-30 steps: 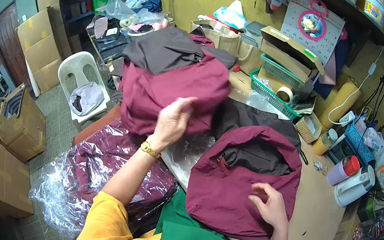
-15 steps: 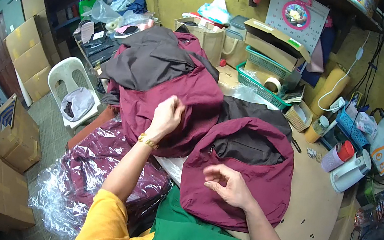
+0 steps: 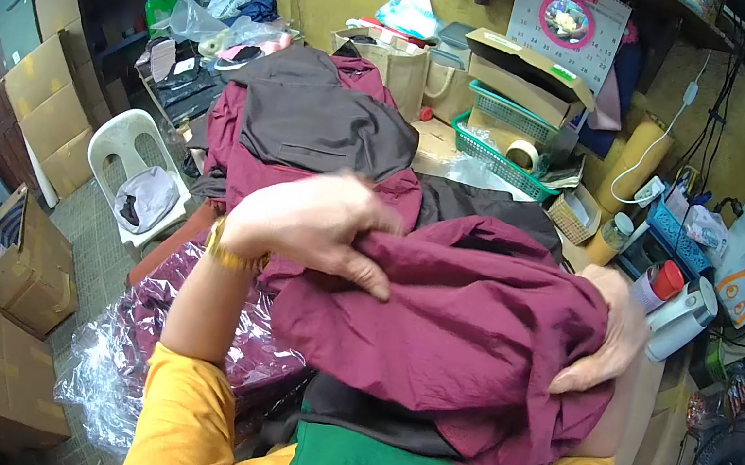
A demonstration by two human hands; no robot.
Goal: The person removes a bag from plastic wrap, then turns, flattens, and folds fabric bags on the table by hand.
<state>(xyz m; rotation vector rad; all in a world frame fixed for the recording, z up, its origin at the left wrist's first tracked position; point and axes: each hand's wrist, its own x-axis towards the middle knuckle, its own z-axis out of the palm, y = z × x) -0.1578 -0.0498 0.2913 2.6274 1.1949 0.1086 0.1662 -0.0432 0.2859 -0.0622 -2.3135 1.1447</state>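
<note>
Both hands have hold of a maroon fabric bag [image 3: 454, 335], lifted and bunched in front of my green apron. My left hand [image 3: 315, 223], slightly blurred, grips its left edge with the thumb on the near side. At the right edge my right hand [image 3: 610, 331] wraps over the cloth, thumb toward me. Dark cloth of the same piece shows beneath it, by my lap. Beyond my left hand lies a pile of maroon and dark grey bags [image 3: 331, 127]. To the lower left, more maroon pieces sit in a clear plastic bag [image 3: 125, 359].
Green baskets [image 3: 502, 166] and an open cardboard box [image 3: 533, 67] stand at the back of the table. An electric kettle [image 3: 681, 319] is at the right. A white plastic chair [image 3: 117, 141] and cardboard boxes [image 3: 32, 264] stand on the floor at the left.
The maroon bag, lying flat with its opening showing, has been taken hold of by both hands, lifted and turned over toward me. My left hand has come off the pile.
</note>
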